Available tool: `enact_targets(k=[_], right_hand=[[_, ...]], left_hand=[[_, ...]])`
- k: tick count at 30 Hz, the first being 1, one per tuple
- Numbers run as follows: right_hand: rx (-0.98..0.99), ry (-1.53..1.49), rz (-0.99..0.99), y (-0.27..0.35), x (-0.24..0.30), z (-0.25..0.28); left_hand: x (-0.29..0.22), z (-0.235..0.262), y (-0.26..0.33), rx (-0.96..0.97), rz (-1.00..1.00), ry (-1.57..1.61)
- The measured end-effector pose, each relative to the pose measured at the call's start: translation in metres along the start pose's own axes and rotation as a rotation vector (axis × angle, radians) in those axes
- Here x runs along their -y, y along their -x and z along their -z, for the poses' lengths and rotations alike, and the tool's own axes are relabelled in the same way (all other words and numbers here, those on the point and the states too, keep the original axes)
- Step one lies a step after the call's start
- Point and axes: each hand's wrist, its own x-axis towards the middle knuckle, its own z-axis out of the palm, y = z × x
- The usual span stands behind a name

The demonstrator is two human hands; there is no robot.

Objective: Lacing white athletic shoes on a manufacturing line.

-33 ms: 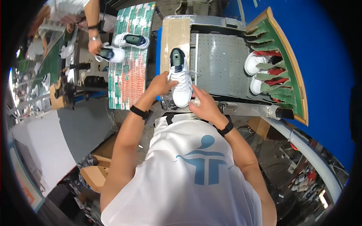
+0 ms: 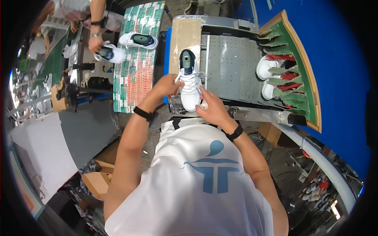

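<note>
Over cardboard (image 2: 185, 37), needed to steady white shoe (image 2: 190, 83) with left hand (image 2: 167, 86), grip unclear, holding pale wad (image 2: 204, 105) in right hand (image 2: 215, 111).

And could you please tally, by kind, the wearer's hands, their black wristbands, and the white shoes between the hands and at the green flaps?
Hands: 2 (left hand, right hand)
Black wristbands: 2 (left wristband, right wristband)
White shoes: 3 (shoe between hands, upper flap shoe, lower flap shoe)
Total: 7
</note>
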Motion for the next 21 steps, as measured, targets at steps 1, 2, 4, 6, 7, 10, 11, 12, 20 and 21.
enact_targets(k=[1, 2, 4, 6, 7, 10, 11, 12, 20, 21], right_hand=[[0.006, 0.070, 0.034, -0.009, 0.011, -0.008], [0.015, 0.143, 0.071, -0.015, 0.017, -0.014], [0.000, 0.277, 0.219, -0.035, 0.019, -0.028], [0.010, 0.562, 0.307, -0.052, 0.019, -0.033], [-0.005, 0.614, 0.363, -0.057, 0.017, -0.038], [0.027, 0.733, 0.290, -0.059, 0.017, -0.058], [0.028, 0.740, 0.288, -0.059, 0.022, -0.059], [0.026, 0.626, 0.228, -0.058, 0.026, -0.057], [0.141, -0.171, -0.066, -0.063, 0.034, -0.059], [0.145, -0.165, -0.070, -0.052, 0.036, -0.050]], left_hand=[[0.013, 0.022, -0.002, -0.030, -0.036, 0.088], [0.028, 0.045, -0.007, -0.064, -0.073, 0.180], [0.076, 0.096, -0.028, -0.298, -0.074, 0.259], [0.078, 0.103, -0.040, -0.543, -0.193, -0.079], [0.067, 0.108, -0.039, -0.776, -0.304, -0.443], [0.016, 0.073, -0.051, -0.311, -0.452, -0.053], [0.009, 0.059, -0.054, -0.222, -0.503, -0.038], [-0.005, 0.051, -0.051, -0.108, -0.485, -0.033], [0.004, 0.056, -0.065, -0.106, -0.494, -0.019], [0.007, 0.057, -0.067, -0.089, -0.507, 0.017]])
